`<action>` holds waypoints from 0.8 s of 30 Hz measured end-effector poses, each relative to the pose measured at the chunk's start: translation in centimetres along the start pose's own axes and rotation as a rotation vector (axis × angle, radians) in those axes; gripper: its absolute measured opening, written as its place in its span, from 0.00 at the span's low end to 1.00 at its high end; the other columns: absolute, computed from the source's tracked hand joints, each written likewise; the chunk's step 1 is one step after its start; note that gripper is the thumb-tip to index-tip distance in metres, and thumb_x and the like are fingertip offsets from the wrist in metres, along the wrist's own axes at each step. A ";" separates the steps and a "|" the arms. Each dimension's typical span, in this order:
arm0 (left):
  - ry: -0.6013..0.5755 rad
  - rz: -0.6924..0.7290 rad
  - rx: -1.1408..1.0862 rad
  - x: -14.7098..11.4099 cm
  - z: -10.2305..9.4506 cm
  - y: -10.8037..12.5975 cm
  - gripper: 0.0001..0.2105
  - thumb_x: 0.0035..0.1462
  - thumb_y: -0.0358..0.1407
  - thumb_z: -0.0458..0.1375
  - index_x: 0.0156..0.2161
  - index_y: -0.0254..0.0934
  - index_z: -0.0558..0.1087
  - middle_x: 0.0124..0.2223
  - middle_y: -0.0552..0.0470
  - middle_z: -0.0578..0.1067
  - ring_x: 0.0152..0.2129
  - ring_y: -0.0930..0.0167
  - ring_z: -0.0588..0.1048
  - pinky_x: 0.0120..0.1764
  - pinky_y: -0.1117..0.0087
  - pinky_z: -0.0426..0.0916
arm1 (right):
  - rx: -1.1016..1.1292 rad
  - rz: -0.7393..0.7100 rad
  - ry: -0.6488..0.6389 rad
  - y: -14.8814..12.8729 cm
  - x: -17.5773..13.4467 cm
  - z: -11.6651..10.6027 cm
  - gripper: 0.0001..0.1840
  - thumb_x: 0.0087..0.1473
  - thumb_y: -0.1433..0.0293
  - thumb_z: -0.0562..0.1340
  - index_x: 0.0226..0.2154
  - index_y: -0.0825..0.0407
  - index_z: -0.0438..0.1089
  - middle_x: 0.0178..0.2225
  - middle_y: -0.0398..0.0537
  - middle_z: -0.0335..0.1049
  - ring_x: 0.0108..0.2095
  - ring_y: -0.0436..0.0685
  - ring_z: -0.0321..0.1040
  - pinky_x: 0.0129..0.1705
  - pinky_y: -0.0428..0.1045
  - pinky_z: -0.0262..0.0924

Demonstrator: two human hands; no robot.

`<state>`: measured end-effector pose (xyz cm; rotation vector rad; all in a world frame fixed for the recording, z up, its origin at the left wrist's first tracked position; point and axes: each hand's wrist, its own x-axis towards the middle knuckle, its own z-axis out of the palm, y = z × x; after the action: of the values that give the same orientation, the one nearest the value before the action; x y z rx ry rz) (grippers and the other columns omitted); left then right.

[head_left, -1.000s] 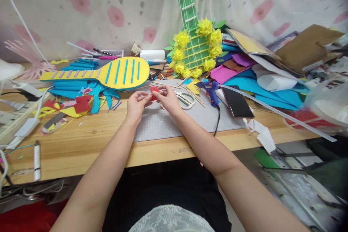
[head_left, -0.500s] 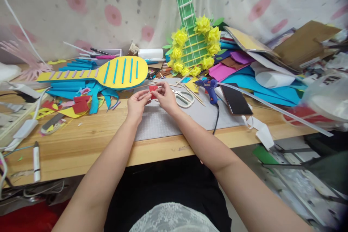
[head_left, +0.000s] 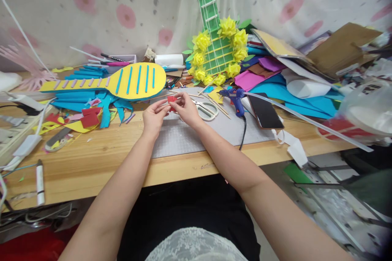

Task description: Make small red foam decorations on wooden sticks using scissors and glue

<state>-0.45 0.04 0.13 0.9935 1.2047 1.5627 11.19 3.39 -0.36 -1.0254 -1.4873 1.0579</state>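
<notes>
Inward from the desk's [head_left: 92,159] front edge, over the gray mat [head_left: 177,142], your left hand [head_left: 153,117] and right hand [head_left: 188,111] pinch the red piece [head_left: 172,99]; scissors [head_left: 216,111] lie just beside your right hand.

Rel. to 1 glue gun [head_left: 237,100]: my 2 hands [head_left: 152,120] L, 1 pr scissors [head_left: 208,111] L, 1 phone [head_left: 266,111] R, 9 yellow flwrs [head_left: 227,27] behind, 5 blue strips [head_left: 139,80] on 1 yellow board [head_left: 159,74] far L.

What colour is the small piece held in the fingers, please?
The small piece is red, best seen in the head view.
</notes>
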 end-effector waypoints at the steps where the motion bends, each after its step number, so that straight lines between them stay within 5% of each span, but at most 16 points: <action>1: -0.002 0.003 0.004 0.0 0.1 0.0 0.20 0.34 0.36 0.66 0.38 0.34 0.75 0.31 0.47 0.78 0.27 0.70 0.75 0.30 0.72 0.68 | -0.009 -0.014 0.008 0.0 0.0 0.0 0.14 0.45 0.66 0.61 0.35 0.50 0.58 0.24 0.37 0.64 0.26 0.47 0.64 0.32 0.46 0.61; 17: 0.026 -0.110 -0.032 -0.2 0.1 0.3 0.20 0.33 0.35 0.67 0.38 0.35 0.75 0.30 0.47 0.77 0.28 0.69 0.76 0.29 0.71 0.69 | -0.193 -0.283 -0.023 -0.7 -0.7 -0.2 0.13 0.50 0.69 0.55 0.40 0.49 0.54 0.24 0.38 0.60 0.26 0.49 0.61 0.32 0.47 0.57; 24: 0.027 -0.078 -0.020 -0.1 0.0 0.3 0.17 0.32 0.35 0.67 0.33 0.33 0.74 0.26 0.50 0.76 0.23 0.73 0.74 0.30 0.71 0.69 | -0.199 -0.282 -0.031 -0.4 -1.0 -0.2 0.14 0.50 0.69 0.55 0.41 0.48 0.55 0.27 0.40 0.63 0.28 0.50 0.62 0.35 0.49 0.59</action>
<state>-0.50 -0.09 0.43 0.9043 1.2299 1.5287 11.54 2.36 -0.15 -0.9042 -1.7307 0.7399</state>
